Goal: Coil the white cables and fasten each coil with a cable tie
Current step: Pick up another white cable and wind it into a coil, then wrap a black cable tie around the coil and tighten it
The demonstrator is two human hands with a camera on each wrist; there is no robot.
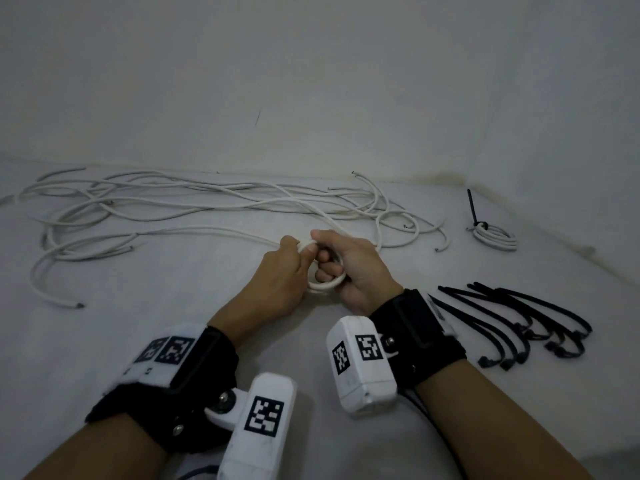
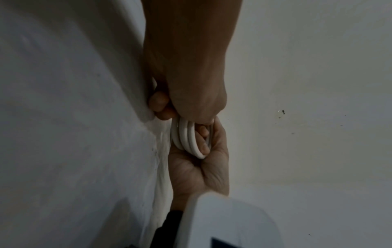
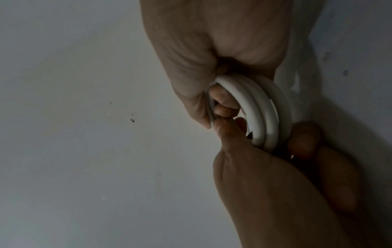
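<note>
A small white cable coil (image 1: pixel 323 287) of about three turns is held just above the white surface at the centre. My left hand (image 1: pixel 287 261) pinches its upper left side between thumb and fingers. My right hand (image 1: pixel 348 261) grips its right side, with fingers curled through the ring. A loose tail (image 1: pixel 207 232) of the same cable runs off to the left. In the left wrist view the coil (image 2: pixel 186 137) sits between the left hand (image 2: pixel 191 83) and the right palm (image 2: pixel 197 171). The right wrist view shows the coil (image 3: pixel 260 114) under the right hand (image 3: pixel 212 42), with the left hand (image 3: pixel 275 184) below.
Several loose white cables (image 1: pixel 173 195) sprawl across the back of the surface. A finished coil (image 1: pixel 495 239), fastened with a black tie, lies at the far right near the wall corner. Several black cable ties (image 1: pixel 519 327) lie beside my right wrist.
</note>
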